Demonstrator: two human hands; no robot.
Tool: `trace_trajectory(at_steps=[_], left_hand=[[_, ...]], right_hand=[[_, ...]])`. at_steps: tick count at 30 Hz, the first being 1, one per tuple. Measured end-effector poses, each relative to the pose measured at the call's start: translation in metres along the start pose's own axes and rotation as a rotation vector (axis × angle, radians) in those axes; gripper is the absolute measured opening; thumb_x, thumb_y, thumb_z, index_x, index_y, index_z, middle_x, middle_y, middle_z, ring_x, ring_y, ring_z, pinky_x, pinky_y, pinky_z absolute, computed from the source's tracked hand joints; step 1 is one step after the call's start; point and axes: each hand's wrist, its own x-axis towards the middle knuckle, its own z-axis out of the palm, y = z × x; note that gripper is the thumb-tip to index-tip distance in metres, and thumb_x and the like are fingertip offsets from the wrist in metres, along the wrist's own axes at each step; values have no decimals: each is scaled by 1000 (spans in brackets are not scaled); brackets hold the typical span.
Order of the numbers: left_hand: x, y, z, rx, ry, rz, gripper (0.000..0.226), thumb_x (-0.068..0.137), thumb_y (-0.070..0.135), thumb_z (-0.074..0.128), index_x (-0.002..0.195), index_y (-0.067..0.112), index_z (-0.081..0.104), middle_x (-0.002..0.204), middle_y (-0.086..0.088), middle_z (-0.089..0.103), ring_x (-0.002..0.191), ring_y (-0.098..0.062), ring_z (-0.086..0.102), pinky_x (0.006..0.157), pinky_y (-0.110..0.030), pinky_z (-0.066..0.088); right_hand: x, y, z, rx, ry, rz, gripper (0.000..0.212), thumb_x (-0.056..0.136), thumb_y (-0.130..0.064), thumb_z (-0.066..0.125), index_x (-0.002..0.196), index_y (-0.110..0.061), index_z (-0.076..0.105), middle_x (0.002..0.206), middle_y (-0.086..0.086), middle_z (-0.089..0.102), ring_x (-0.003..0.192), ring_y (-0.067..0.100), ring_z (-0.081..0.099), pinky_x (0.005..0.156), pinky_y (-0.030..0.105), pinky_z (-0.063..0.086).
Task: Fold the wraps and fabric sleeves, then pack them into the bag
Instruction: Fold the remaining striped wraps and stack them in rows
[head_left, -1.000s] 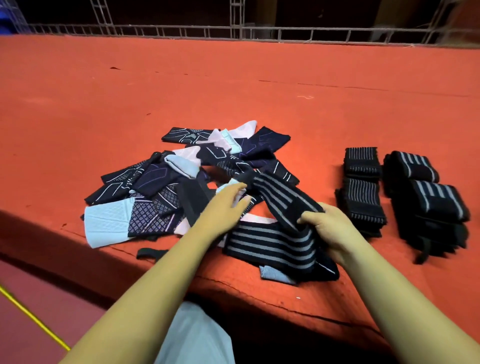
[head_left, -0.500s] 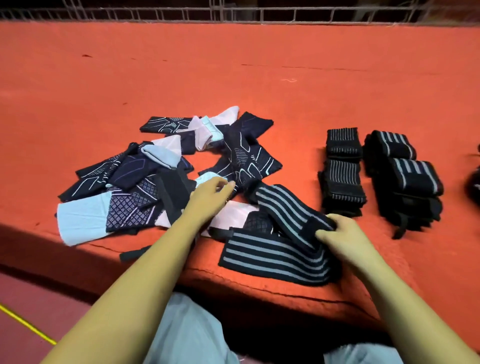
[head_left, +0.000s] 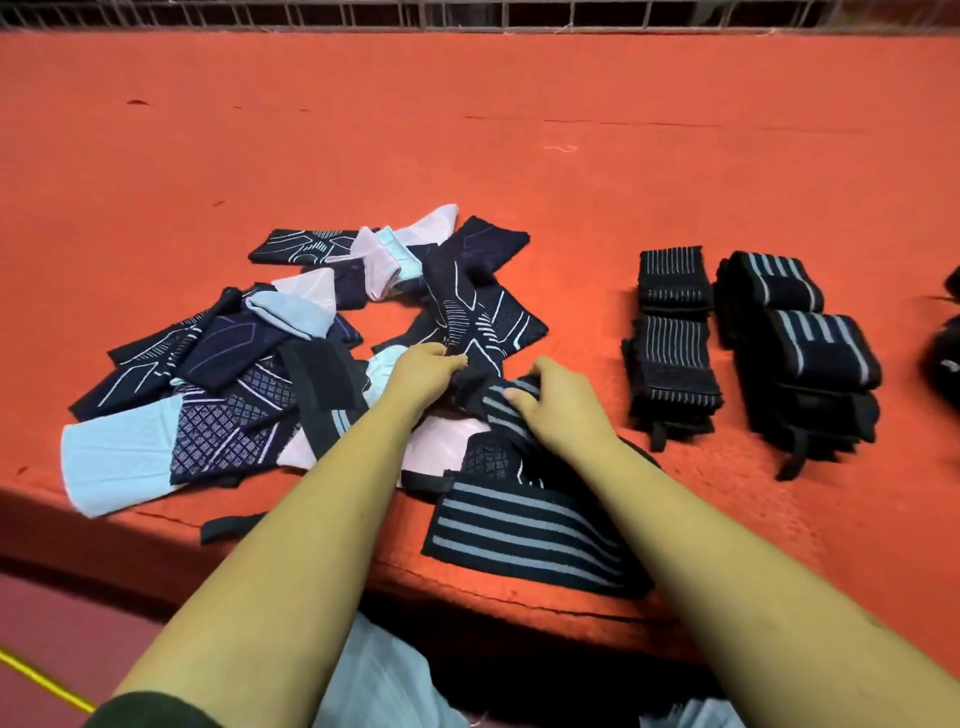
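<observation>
A black wrap with grey stripes (head_left: 519, 525) lies at the near edge of the orange table (head_left: 519, 130), one end raised toward the pile. My left hand (head_left: 423, 371) and my right hand (head_left: 558, 397) both pinch that raised end, close together. Behind and left of them sprawls a loose pile of fabric sleeves (head_left: 249, 374), navy patterned, pale blue and pink. To the right stand two stacks of folded wraps, one thin-striped (head_left: 672, 338) and one wide-striped (head_left: 810, 348). No bag is clearly in view.
A dark object (head_left: 948, 358) is cut off by the right edge. A black strap (head_left: 228, 527) hangs at the table's front edge. A metal railing (head_left: 467, 13) runs behind the table. A yellow line (head_left: 41, 680) crosses the floor at lower left.
My right hand moved up and left along the striped wrap to its far end. My left hand shifted right from the sleeve pile to meet it and took hold of the same end.
</observation>
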Motion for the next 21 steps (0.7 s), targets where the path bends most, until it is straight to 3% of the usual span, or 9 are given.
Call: trace_trajectory(at_steps=[2, 4, 8, 11, 14, 17, 19, 21], left_hand=[[4, -7, -1, 17, 16, 21, 48, 90, 17, 66, 60, 22, 29, 59, -1, 35, 58, -17, 34, 56, -30, 29], [6, -12, 0, 53, 41, 45, 43, 91, 18, 65, 62, 20, 33, 63, -5, 41, 61, -19, 38, 61, -33, 34], [3, -11, 3, 77, 68, 81, 26, 91, 21, 61, 71, 4, 56, 72, -13, 61, 68, -22, 52, 72, -43, 50], [3, -10, 6, 82, 104, 67, 24, 90, 17, 60, 68, 10, 55, 77, -12, 64, 74, -24, 55, 78, -40, 51], [3, -7, 6, 72, 140, 53, 18, 88, 15, 60, 76, 2, 61, 88, -21, 69, 81, -28, 59, 82, -41, 50], [2, -4, 7, 87, 158, 26, 21, 88, 14, 60, 68, 9, 56, 90, -21, 68, 84, -30, 58, 83, -39, 49], [6, -1, 2, 101, 183, -16, 16, 89, 16, 58, 79, 6, 64, 94, -20, 68, 90, -33, 61, 83, -38, 48], [17, -1, -14, 99, 280, -96, 26, 91, 20, 55, 100, 0, 68, 105, -22, 69, 103, -38, 63, 85, -39, 49]], right_hand=[[-5, -2, -4, 89, 16, -76, 20, 92, -27, 63, 81, -20, 47, 82, -1, 61, 85, 28, 57, 70, 34, 37], [-13, -1, -12, 148, 14, -164, 26, 91, -19, 63, 75, -25, 43, 71, -13, 51, 79, 21, 51, 67, 30, 29], [-32, 7, -23, 170, 6, -236, 20, 91, -17, 61, 79, -22, 46, 68, -7, 53, 73, 20, 50, 66, 34, 32], [-47, 11, -23, 198, 16, -275, 22, 92, -18, 60, 79, -23, 42, 67, -3, 54, 73, 23, 52, 70, 37, 41], [-61, 13, -24, 180, 29, -319, 19, 90, -24, 56, 83, -22, 39, 68, 1, 54, 72, 28, 52, 71, 44, 46], [-70, 12, -24, 192, 38, -325, 17, 88, -28, 53, 82, -21, 38, 65, 3, 51, 70, 29, 50, 69, 46, 46], [-77, 13, -28, 235, 68, -341, 18, 88, -24, 55, 80, -17, 41, 63, 0, 48, 66, 23, 47, 67, 42, 43], [-88, 24, -39, 309, 135, -336, 18, 87, -22, 55, 76, -14, 43, 62, -1, 45, 63, 16, 43, 65, 37, 39]])
